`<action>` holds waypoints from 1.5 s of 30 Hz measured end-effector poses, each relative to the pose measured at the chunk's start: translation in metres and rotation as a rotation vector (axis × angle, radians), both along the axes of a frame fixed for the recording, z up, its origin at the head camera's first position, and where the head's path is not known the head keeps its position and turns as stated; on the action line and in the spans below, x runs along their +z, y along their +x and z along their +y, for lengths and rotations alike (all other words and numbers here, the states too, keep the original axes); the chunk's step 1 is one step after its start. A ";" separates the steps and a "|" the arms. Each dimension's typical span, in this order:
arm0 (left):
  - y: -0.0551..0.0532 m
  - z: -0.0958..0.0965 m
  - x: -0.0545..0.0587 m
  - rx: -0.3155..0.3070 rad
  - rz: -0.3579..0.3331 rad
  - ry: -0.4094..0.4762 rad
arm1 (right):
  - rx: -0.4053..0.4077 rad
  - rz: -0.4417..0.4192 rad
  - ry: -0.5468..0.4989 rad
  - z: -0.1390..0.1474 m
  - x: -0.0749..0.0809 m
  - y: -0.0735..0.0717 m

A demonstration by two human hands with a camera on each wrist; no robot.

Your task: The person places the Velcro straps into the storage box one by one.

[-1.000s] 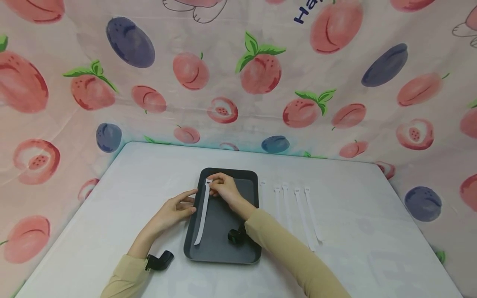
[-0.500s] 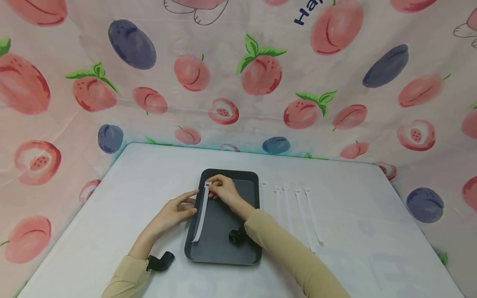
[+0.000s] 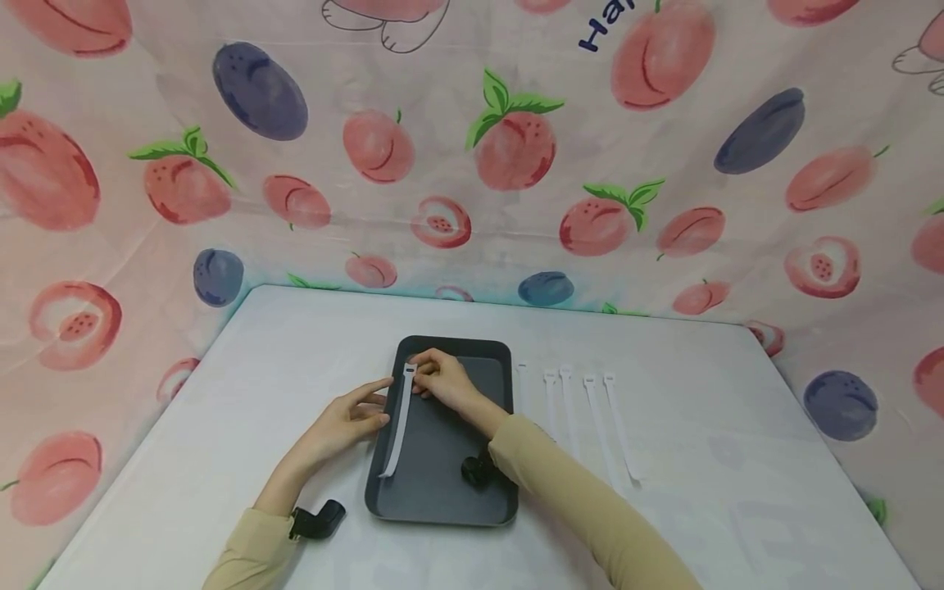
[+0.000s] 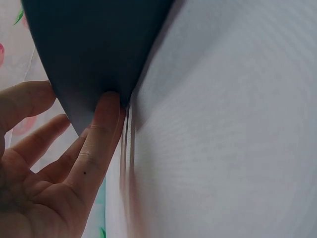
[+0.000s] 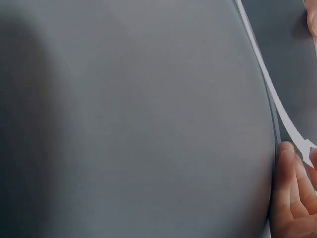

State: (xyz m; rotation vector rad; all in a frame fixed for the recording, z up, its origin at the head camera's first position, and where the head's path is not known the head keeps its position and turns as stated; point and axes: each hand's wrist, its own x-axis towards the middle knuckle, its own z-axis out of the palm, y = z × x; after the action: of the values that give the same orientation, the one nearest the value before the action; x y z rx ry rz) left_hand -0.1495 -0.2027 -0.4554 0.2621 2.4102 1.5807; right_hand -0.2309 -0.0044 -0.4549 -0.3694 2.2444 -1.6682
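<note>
A white cable tie with a slotted head lies lengthwise along the left side of a dark grey baking tray. My right hand reaches over the tray and pinches the tie's head at its right edge. In the right wrist view, the tie's head sits between the thumb and fingers. My left hand is at the tray's left rim. The left wrist view shows its fairly straight fingers touching the outer wall of the tray.
To the right of the tray, several more white cable ties lie roughly side by side on the white tablecloth. A black wrist camera hangs by the left sleeve. Fruit-patterned fabric walls the table's back and sides.
The cable tie's head has shifted slightly left and toward me along the tray's left side, and more of it shows past the right fingertips. The left hand stays at the rim.
</note>
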 end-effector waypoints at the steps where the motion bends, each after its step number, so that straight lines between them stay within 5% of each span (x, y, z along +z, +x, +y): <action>1: 0.000 0.000 0.000 -0.002 -0.001 0.002 | 0.009 0.002 0.006 0.001 0.000 0.000; 26: 0.000 0.003 0.001 -0.005 0.010 -0.002 | 0.090 0.012 0.017 0.026 0.012 0.002; 45: 0.002 0.002 0.003 -0.003 -0.004 0.019 | 0.170 0.079 0.079 0.053 0.037 0.016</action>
State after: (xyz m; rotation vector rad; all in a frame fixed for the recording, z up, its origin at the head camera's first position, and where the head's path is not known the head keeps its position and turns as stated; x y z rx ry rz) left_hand -0.1479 -0.2004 -0.4520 0.2660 2.3917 1.6026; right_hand -0.2146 0.0488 -0.4178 -0.5986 2.2569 -1.4989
